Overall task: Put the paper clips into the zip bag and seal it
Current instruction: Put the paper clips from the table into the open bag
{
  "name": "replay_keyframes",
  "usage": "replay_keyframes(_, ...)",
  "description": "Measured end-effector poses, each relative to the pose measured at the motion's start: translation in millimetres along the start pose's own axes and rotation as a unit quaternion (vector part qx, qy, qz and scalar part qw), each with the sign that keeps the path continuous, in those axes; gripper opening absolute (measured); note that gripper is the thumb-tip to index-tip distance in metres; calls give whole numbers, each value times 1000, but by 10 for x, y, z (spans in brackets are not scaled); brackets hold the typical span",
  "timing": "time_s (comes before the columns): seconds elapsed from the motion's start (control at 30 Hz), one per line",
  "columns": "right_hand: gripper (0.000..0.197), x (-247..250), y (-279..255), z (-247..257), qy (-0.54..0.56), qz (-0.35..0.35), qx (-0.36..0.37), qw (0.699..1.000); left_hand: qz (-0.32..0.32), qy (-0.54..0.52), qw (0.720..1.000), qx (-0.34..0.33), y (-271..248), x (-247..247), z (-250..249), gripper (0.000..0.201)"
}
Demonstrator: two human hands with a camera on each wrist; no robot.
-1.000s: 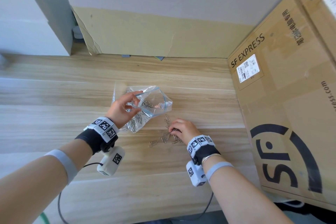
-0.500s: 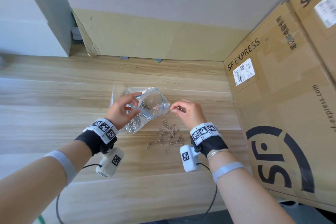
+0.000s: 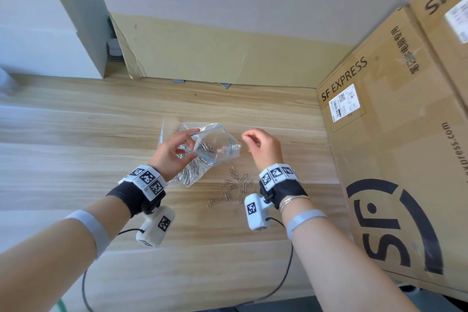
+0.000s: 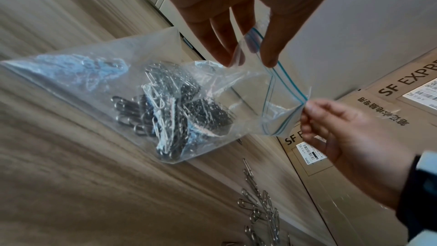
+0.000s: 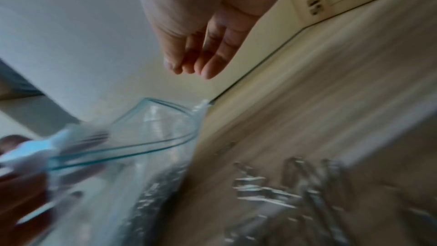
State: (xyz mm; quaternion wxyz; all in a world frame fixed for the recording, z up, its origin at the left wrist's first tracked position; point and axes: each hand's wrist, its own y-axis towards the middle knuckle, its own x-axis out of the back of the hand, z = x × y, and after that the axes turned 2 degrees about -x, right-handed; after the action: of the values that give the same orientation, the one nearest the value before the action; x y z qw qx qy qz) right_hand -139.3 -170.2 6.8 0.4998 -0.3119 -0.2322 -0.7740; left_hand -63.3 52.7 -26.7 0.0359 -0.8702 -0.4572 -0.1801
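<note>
A clear zip bag (image 3: 215,149) with a blue seal line lies on the wooden table, its mouth raised and gaping to the right. My left hand (image 3: 192,143) pinches the near rim of the mouth between thumb and fingers (image 4: 272,57). Many paper clips (image 4: 170,111) sit heaped inside the bag (image 4: 94,85). My right hand (image 3: 249,140) hovers just right of the mouth's corner, with its fingers (image 5: 208,66) bunched loosely and nothing visible in them. Several loose paper clips (image 3: 236,185) lie on the table below that hand, also blurred in the right wrist view (image 5: 295,184).
A large SF Express cardboard box (image 3: 392,159) stands along the table's right side, close to my right hand. A flat cardboard sheet (image 3: 215,53) leans against the back wall. Camera cables (image 3: 286,273) hang at the table's front edge (image 3: 177,294).
My right hand rose from the loose clips, carried a pinch of them to the bag's mouth, and now sits slightly right of it with nothing seen in it. The left hand kept holding the rim.
</note>
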Motion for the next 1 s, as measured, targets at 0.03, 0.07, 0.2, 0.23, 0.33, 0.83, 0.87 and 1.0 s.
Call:
replay_keyframes(0.03, 11, 17, -30, -108, -19, 2, -21, 1000, -2, 2, 1000, 1, -3, 0, 7, 27)
replay_keyframes(0.07, 14, 18, -69, -187, -45, 32, -42, 998, -3, 3, 1000, 1, -5, 0, 9, 25)
replay_keyframes(0.2, 40, -109, -256, -309, -156, 250, -65, 953, 3, -3, 1000, -2, -7, -21, 12, 30)
replay_keyframes(0.23, 51, -152, -295, -319, -177, 287, -51, 940, 3, -6, 1000, -3, -7, -25, 17, 32)
replay_keyframes(0.33, 79, -228, -401, -373, -204, 333, 2, 921, 3, -13, 1000, -3, -5, -29, 31, 35)
replay_keyframes(0.83, 9, -229, -496, -492, -142, 327, 45, 933, 11, -5, 1000, -3, 21, -45, 24, 37)
replay_keyframes(0.87, 9, -228, -495, -482, -142, 326, 46, 933, 11, -5, 1000, -3, 19, -42, 19, 36)
replay_keyframes(1.0, 14, -243, -517, -454, -148, 307, 74, 937, 6, 2, 1000, 0, 13, -30, 17, 34)
